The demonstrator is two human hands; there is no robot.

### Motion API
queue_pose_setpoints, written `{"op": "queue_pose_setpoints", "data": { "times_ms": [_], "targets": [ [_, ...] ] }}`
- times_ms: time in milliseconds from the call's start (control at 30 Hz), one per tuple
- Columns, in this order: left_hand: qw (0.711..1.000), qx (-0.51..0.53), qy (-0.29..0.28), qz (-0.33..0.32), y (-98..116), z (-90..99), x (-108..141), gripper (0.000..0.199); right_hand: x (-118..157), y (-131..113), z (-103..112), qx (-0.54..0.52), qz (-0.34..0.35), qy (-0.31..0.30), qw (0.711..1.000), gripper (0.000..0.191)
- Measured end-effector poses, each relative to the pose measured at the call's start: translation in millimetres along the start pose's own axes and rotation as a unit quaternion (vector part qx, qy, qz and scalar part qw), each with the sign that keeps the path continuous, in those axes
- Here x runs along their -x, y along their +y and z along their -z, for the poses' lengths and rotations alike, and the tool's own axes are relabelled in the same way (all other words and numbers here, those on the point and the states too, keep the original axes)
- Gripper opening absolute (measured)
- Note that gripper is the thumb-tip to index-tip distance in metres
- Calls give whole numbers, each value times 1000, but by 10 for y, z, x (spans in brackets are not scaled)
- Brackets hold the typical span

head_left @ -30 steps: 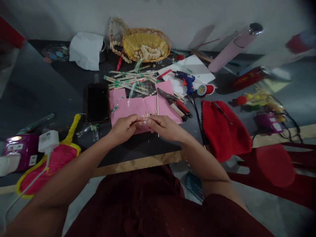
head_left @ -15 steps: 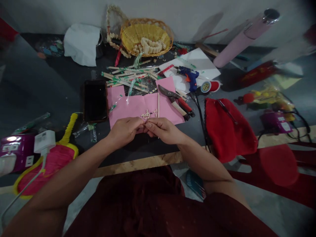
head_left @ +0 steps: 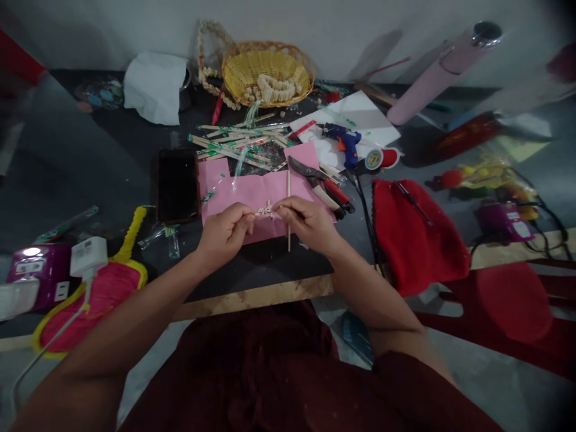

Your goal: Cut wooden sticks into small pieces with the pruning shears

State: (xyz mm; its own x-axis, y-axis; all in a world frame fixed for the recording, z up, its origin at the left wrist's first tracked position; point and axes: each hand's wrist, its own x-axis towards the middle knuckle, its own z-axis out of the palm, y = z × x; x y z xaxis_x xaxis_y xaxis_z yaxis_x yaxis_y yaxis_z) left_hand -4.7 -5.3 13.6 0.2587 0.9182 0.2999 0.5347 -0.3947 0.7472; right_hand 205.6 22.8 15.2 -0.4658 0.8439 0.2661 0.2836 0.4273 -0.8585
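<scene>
My left hand (head_left: 228, 232) is closed in a pinch at the left of a small heap of pale cut stick pieces (head_left: 266, 210). On the heap's other side my right hand (head_left: 311, 223) is pinched too, its fingertips close to the pieces. Whatever lies between the fingers of either hand is too small to make out. The pieces rest on pink paper (head_left: 252, 187). A thin wooden stick (head_left: 288, 240) lies upright in view, passing under my right fingers. Pruning shears (head_left: 330, 191) with red handles lie just beyond my right hand.
Behind the paper lie wrapped chopsticks (head_left: 234, 144) and a yellow wicker basket (head_left: 234, 69) with strung pieces. A phone (head_left: 177, 186) lies left. A blue glue gun (head_left: 348, 141), red thread spool (head_left: 389, 158), red cloth (head_left: 411, 240) and pink bottle (head_left: 432, 90) occupy the right.
My hands were together in front of the heap. They have parted sideways and moved slightly away from me, each still pinched. The view has shifted a little.
</scene>
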Motion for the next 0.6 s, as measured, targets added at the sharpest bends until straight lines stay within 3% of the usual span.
{"op": "queue_pose_setpoints", "data": {
  "times_ms": [100, 233, 600],
  "targets": [
    [997, 55, 20, 48, -39, -28, -2, 21, -38, 207, 100, 177, 18, 56, 982, 22],
    [983, 149, 38, 99, -101, -62, -9, 20, -36, 365, 94, 315, 23, 23, 948, 28],
    [959, 233, 31, 157, -80, -85, -27, 19, -32, 440, 30, 368, 19, 24, 930, 29]
  ]
}}
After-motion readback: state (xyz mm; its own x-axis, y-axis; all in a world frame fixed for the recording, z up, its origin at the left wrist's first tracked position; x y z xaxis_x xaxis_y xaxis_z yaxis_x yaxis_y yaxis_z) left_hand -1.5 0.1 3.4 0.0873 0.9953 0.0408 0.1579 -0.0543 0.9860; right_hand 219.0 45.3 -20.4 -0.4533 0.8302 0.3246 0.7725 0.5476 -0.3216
